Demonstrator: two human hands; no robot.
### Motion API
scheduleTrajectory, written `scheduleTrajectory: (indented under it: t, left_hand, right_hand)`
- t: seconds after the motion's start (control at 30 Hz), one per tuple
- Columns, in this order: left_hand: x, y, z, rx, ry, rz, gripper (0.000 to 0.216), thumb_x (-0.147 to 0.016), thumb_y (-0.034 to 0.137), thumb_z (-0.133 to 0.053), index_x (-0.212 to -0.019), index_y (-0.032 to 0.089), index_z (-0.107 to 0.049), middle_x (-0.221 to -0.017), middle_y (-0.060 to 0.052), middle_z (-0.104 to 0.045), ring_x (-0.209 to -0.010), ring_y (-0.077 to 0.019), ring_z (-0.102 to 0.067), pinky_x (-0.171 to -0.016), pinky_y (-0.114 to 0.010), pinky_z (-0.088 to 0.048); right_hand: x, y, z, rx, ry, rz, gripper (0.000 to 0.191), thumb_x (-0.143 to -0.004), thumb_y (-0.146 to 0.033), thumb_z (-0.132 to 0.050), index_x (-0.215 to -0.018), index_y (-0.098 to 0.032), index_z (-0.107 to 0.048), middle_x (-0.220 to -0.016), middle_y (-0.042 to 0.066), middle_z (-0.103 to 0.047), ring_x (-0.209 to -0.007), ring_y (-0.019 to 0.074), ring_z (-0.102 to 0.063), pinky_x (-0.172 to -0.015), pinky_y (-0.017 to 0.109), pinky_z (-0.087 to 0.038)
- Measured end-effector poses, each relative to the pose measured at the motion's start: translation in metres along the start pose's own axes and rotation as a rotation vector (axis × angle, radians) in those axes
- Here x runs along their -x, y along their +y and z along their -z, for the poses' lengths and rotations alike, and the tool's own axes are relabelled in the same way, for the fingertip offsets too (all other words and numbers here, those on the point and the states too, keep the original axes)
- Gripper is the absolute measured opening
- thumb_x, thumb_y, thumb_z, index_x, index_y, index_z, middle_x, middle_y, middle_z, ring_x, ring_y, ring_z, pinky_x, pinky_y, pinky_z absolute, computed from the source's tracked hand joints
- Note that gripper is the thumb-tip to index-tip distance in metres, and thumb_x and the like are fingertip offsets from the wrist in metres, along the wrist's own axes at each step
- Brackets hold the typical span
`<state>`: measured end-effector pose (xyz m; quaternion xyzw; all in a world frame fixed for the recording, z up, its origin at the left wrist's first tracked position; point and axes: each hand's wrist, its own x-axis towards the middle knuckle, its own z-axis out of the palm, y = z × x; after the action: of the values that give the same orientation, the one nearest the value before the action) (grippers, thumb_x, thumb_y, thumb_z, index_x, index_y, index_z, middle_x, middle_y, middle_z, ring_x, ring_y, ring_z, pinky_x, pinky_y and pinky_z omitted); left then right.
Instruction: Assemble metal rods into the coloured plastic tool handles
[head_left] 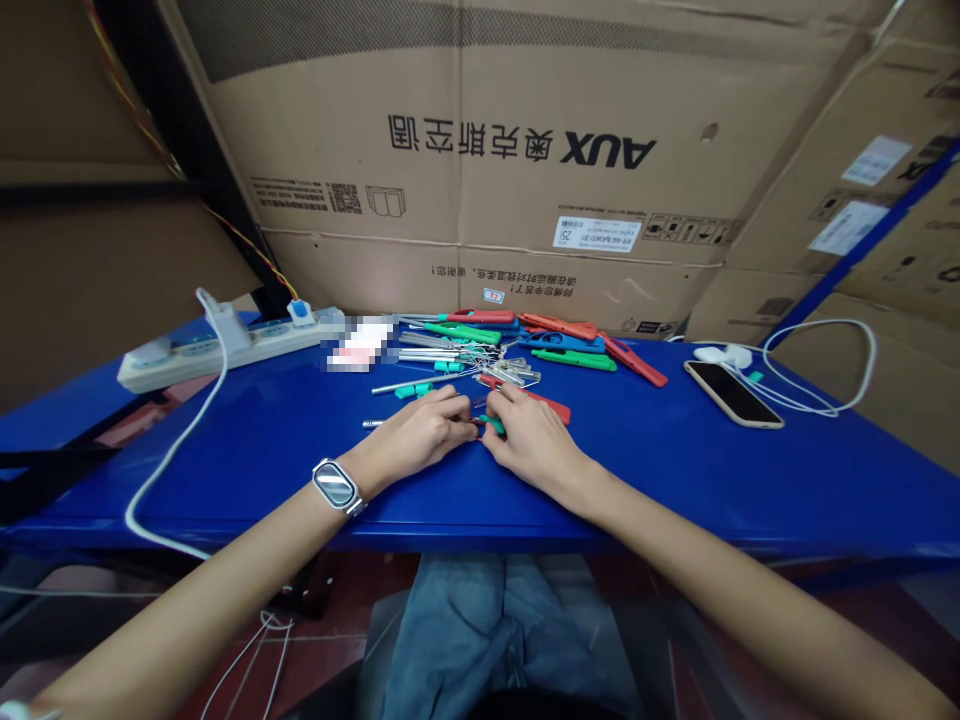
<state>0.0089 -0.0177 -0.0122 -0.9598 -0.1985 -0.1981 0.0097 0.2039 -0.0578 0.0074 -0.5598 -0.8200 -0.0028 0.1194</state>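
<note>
Both my hands rest on a blue table (675, 470), fingertips meeting near its middle. My left hand (424, 432), with a watch (337, 485) on the wrist, pinches a small red piece (475, 424) against the tabletop. My right hand (531, 435) holds a small green-handled tool (493, 424) right next to it. A red tool handle (551, 405) lies just behind my right hand. A short green tool with a metal shaft (412, 389) lies behind my left hand. What the fingers cover is hidden.
A heap of red, green and blue handled tools and metal shafts (517, 340) lies at the back. A white power strip (217, 345) sits far left, its cable trailing off the front edge. A phone (733, 393) and white charger cable (817, 390) lie right. Cardboard boxes (525, 150) stand behind.
</note>
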Motion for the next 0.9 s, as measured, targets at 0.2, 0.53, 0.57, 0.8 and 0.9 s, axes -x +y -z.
scheduleTrajectory:
  t: [0.2,0.53,0.57,0.8,0.9]
  left_hand:
    - [0.001,0.001,0.001,-0.019,-0.001,0.007,0.036,-0.104,0.025,-0.039,-0.101,0.017,-0.073,-0.09,-0.008,-0.058,-0.085,-0.0194,-0.049,-0.077,-0.031,-0.045]
    - [0.0,0.0,-0.001,-0.069,0.048,-0.025,0.036,-0.104,0.026,-0.041,-0.095,0.016,-0.074,-0.084,-0.007,-0.058,-0.08,-0.0187,-0.047,-0.07,-0.029,-0.042]
    - [0.0,0.0,-0.001,-0.073,0.046,-0.027,0.036,-0.104,0.026,-0.041,-0.094,0.016,-0.074,-0.084,-0.007,-0.058,-0.08,-0.0186,-0.047,-0.07,-0.029,-0.042]
    - [0.001,-0.001,-0.002,-0.076,0.051,-0.033,0.035,-0.104,0.026,-0.041,-0.1,0.017,-0.075,-0.084,-0.007,-0.058,-0.08,-0.0186,-0.048,-0.071,-0.029,-0.043]
    - [0.001,-0.001,-0.001,-0.09,0.044,-0.045,0.034,-0.103,0.025,-0.042,-0.1,0.017,-0.075,-0.085,-0.007,-0.059,-0.08,-0.0188,-0.048,-0.071,-0.029,-0.042]
  right_hand:
    - [0.001,-0.004,-0.001,0.021,-0.025,-0.023,0.017,-0.09,-0.023,-0.05,-0.101,-0.021,-0.062,-0.113,0.009,-0.059,-0.081,0.0216,-0.065,-0.064,0.03,-0.041]
    - [0.0,-0.009,0.001,0.079,-0.03,-0.047,0.019,-0.09,-0.024,-0.049,-0.105,-0.021,-0.06,-0.115,0.01,-0.059,-0.08,0.0232,-0.067,-0.062,0.03,-0.043]
    - [0.0,-0.009,0.002,0.082,-0.036,-0.053,0.019,-0.09,-0.024,-0.049,-0.106,-0.021,-0.06,-0.115,0.011,-0.059,-0.08,0.0237,-0.067,-0.062,0.031,-0.044]
    - [-0.001,-0.008,0.006,0.085,-0.081,-0.028,0.02,-0.09,-0.024,-0.05,-0.106,-0.022,-0.061,-0.117,0.01,-0.06,-0.085,0.0259,-0.068,-0.066,0.033,-0.047]
    - [0.0,-0.007,0.007,0.095,-0.081,-0.006,0.019,-0.09,-0.024,-0.05,-0.104,-0.022,-0.063,-0.117,0.01,-0.06,-0.085,0.0254,-0.068,-0.066,0.033,-0.047]
